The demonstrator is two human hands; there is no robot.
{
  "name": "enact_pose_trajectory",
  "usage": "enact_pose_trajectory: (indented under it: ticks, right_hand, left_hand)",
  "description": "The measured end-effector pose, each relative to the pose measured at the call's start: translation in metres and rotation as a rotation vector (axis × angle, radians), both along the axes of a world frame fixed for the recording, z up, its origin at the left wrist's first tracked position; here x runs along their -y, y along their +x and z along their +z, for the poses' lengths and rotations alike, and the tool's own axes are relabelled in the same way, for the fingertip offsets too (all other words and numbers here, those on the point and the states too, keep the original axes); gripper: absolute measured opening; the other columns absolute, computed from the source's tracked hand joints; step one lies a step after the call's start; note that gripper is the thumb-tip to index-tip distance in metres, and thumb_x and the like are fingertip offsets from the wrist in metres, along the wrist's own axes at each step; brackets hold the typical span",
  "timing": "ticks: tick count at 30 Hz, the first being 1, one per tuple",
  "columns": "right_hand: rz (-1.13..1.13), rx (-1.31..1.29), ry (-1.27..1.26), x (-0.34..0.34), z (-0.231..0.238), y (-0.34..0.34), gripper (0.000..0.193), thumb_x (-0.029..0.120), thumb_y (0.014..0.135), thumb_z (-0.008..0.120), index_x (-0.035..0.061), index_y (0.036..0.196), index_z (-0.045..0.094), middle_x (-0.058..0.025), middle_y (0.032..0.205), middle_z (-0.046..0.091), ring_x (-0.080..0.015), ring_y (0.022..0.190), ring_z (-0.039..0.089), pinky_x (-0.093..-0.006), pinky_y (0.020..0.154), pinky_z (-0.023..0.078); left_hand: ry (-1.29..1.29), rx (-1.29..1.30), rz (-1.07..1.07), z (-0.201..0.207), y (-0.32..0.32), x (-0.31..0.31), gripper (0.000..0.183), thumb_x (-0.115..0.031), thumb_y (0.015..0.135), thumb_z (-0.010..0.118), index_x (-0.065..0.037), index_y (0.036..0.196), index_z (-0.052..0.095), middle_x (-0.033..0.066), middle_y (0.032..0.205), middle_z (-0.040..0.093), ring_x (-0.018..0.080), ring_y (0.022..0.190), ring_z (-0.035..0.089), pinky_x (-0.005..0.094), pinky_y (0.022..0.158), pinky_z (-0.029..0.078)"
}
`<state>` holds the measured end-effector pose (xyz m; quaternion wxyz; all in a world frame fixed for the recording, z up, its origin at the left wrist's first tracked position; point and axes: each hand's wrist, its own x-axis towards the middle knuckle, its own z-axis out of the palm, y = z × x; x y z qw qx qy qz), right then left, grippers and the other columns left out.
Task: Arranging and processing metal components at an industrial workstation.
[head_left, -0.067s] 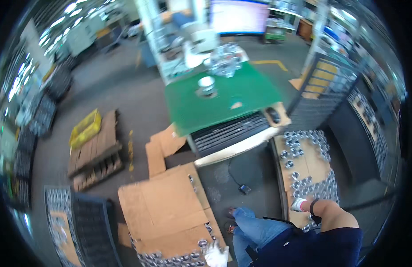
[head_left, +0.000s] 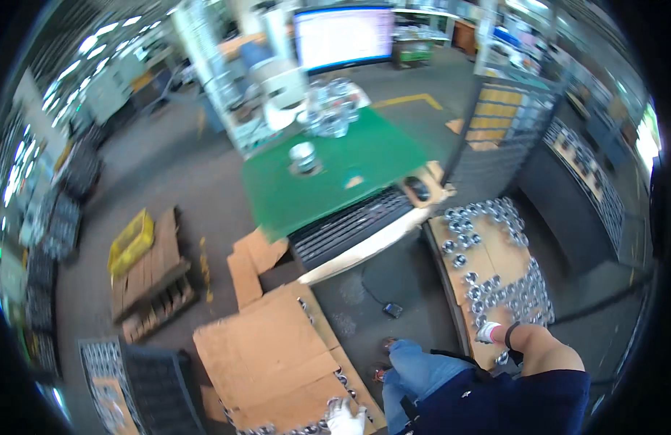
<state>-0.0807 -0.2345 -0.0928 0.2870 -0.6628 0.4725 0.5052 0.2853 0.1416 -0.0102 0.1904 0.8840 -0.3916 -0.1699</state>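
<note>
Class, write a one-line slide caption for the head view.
Gloved left hand by brown cardboard, gloved right hand beside shiny round parts, a green-topped table ahead.

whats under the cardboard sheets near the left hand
Shiny metal parts show along the right and near edges of the cardboard sheets, some beside the left hand; whatever lies beneath their middle is covered and cannot be seen.

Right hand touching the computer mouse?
Apart. The head view shows the right hand low over the right-hand cardboard with its metal parts; the mouse sits farther up, beside the keyboard, with a clear gap between.
</note>
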Motion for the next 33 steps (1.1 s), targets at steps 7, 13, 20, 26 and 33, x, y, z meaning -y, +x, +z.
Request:
enact_pose_trajectory:
  ticks: [7,13,20,26,33]
  right_hand:
    - [-0.263,0.394,-0.269,-0.081,-0.053,-0.121,0.028,0.023,0.089,0.061,0.014,0.113,0.073,-0.0124,0.113,0.072,-0.0328,0.102,0.07,-0.0421,0.087,0.056]
    - [-0.289,0.459,-0.261,-0.11,-0.05,-0.162,0.041,0.041,0.087,0.062,0.0105,0.111,0.074,-0.013,0.117,0.071,-0.0322,0.11,0.066,-0.0408,0.096,0.051]
    - [-0.556,0.257,-0.121,0.051,-0.052,-0.173,0.04,0.036,0.082,0.06,0.0105,0.109,0.076,-0.016,0.111,0.072,-0.0316,0.106,0.069,-0.0442,0.088,0.055]
    - [-0.549,0.294,-0.318,0.289,-0.101,-0.146,0.038,0.036,0.083,0.057,0.009,0.098,0.078,-0.0182,0.101,0.074,-0.0335,0.095,0.073,-0.0446,0.08,0.057]
    - [-0.475,0.345,-0.465,0.478,-0.159,-0.101,0.037,0.037,0.076,0.071,0.0182,0.108,0.075,-0.011,0.102,0.074,-0.0285,0.095,0.072,-0.0423,0.08,0.055]
  left_hand:
    - [0.01,-0.058,-0.299,0.055,0.089,0.145,0.058,-0.043,0.084,0.071,-0.007,0.13,0.062,0.0181,0.131,0.061,0.0375,0.127,0.052,0.0505,0.11,0.037]
    - [-0.387,0.11,-0.684,0.212,0.079,0.4,0.068,-0.023,0.08,0.078,0.001,0.138,0.053,0.0201,0.146,0.048,0.0383,0.135,0.045,0.0447,0.115,0.035]
    - [-0.593,0.134,-0.908,0.33,-0.037,0.641,0.086,-0.026,0.079,0.081,-0.002,0.15,0.04,0.02,0.159,0.031,0.0341,0.145,0.035,0.0447,0.115,0.036]
    - [-0.891,0.126,-0.982,0.318,-0.099,0.844,0.101,-0.04,0.08,0.079,-0.001,0.157,0.025,0.0203,0.163,0.024,0.0366,0.15,0.024,0.0513,0.122,0.018]
    - [-0.988,0.105,-0.686,0.29,-0.125,0.972,0.057,-0.005,0.097,0.056,0.001,0.151,0.038,0.0172,0.149,0.044,0.0256,0.129,0.05,0.04,0.112,0.039]
